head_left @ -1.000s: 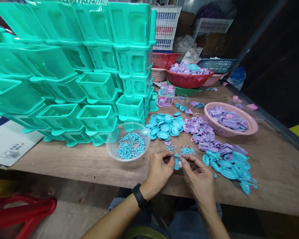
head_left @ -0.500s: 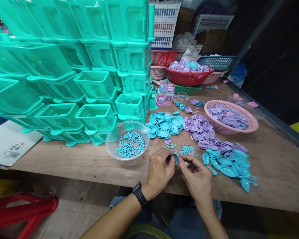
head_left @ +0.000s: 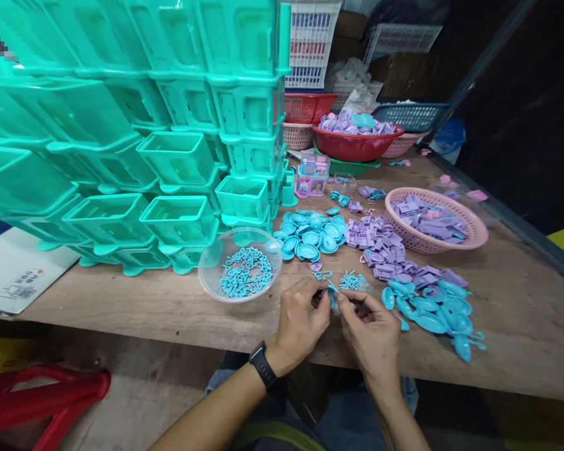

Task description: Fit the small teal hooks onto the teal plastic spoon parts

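Pinched between the fingertips of left hand [head_left: 301, 319] and right hand [head_left: 373, 332]: a small blue plastic piece [head_left: 333, 297], just above the near edge of the wooden table [head_left: 145, 304]. Probably light, stiff, a little slick; best taken by its edges, not the thin stem. Just beyond, loose blue hooks [head_left: 350, 280]; left, a clear bowl [head_left: 239, 266] of them.
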The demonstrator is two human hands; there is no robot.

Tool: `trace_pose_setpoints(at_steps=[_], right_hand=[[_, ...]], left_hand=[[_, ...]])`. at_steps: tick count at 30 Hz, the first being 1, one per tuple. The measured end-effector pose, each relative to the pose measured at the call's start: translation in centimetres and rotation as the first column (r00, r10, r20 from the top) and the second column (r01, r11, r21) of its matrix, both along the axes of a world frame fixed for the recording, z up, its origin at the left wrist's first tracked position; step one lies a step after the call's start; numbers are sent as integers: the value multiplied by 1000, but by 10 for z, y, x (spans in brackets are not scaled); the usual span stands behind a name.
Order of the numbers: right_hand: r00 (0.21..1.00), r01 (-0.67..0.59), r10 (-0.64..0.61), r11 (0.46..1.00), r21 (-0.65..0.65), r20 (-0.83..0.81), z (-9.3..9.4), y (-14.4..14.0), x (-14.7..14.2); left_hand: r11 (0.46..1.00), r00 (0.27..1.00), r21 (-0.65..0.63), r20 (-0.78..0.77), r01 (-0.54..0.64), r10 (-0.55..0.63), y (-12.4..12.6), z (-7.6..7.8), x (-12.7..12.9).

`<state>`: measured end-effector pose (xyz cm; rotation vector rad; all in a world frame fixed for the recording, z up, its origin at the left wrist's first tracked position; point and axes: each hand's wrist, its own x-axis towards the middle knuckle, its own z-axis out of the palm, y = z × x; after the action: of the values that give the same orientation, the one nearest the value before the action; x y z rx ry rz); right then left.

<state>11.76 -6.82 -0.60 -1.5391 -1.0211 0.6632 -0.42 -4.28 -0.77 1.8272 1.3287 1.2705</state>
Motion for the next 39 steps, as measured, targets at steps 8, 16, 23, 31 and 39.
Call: trace_pose_setpoints(at_steps=[8,16,23,31,39], right_hand=[[989,-24,29,999,-34,146,-1,-2,4],[991,-61,72,993,-99,114,-2,4,9],[932,-14,65,990,-143,357,9,1,41],[452,8,131,989,-151,882,-2,-10,85],[448,-192,202,973,-127,871,-5,7,37]], left_hand=[[990,982,134,-188,35,-9,-1,-4,-3],[938,935,305,-351,167,-52,-1,-13,-1],[959,947,180,-275,220,-166,4,0,4],[994,689,-63,-724,-88,15,74,15,3],[994,660,-66,-751,-91,10,70,18,2]])
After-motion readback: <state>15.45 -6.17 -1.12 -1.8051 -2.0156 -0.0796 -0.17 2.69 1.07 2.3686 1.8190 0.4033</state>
